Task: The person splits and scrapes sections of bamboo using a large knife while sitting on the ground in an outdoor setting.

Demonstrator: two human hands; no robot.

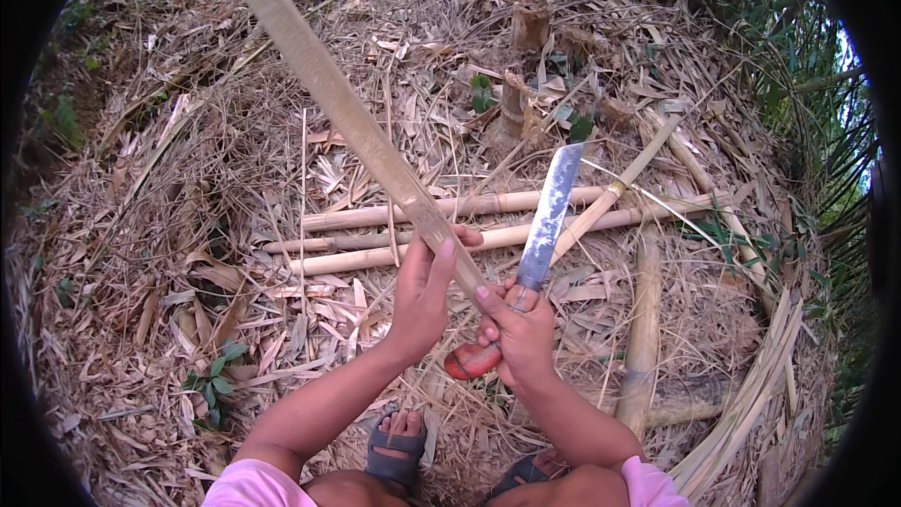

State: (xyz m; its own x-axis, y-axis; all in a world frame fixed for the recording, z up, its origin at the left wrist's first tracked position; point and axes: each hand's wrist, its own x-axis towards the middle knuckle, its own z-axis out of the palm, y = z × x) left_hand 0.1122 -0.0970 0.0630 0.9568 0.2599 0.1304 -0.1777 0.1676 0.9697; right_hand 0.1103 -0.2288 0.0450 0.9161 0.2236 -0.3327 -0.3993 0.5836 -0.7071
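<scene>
A long, flat bamboo slat [352, 127] slants from the upper left down to my hands. My left hand [420, 296] is closed around it near its lower end, thumb on the near face and fingertips showing past the far edge. In my right hand [526, 333] is a machete [552, 216], its broad, blotchy grey blade pointing up and slightly right. The machete's red handle end [472, 361] sticks out below the fist. My right thumb and fingers also meet the slat's lower tip, beside the handle.
Several cut bamboo poles [526, 237] lie across the dry leaf litter ahead. A split bamboo piece [648, 155] crosses them at the right. Another pole [642, 319] and a bundle of thin strips [751, 404] lie nearer. Cut stumps [530, 21] stand farther off. My sandalled foot [397, 446] is below.
</scene>
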